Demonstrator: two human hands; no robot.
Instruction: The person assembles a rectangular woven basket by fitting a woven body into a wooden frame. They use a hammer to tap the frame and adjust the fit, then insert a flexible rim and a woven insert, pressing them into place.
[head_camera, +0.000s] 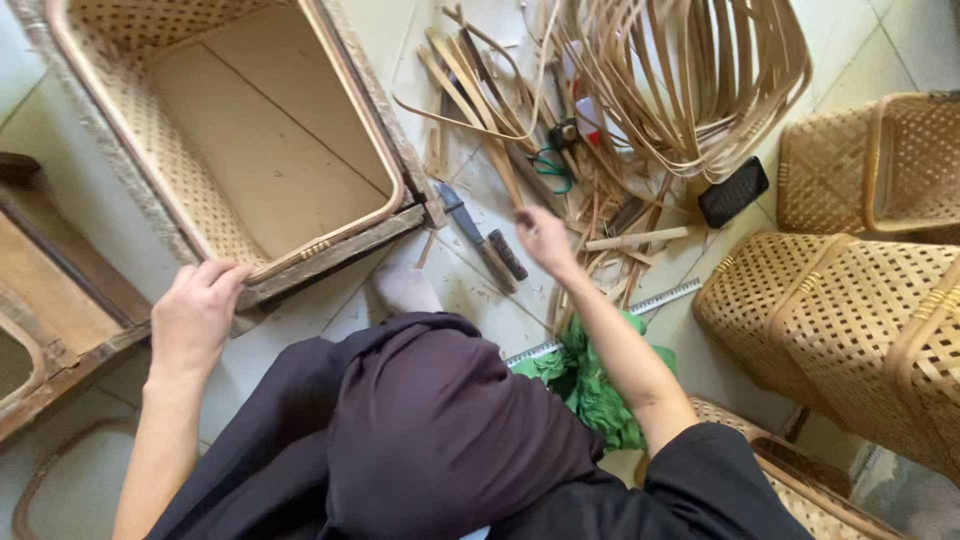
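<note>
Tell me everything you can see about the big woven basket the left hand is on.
The large woven basket is rectangular with rounded corners, made of pale bamboo or cane strips in an open lattice weave. A smooth bent strip lines its rim, and its flat bottom looks like light board. It lies tipped, with its empty inside facing the camera, on the tiled floor at upper left. The left hand grips its near edge by a darker wooden frame.

Pale tiled floor in soft daylight, perhaps a dark wooden bench at the left edge.

Left hand lies palm down, fingers curled over an edge; right hand reaches forward, arm extended.
</note>
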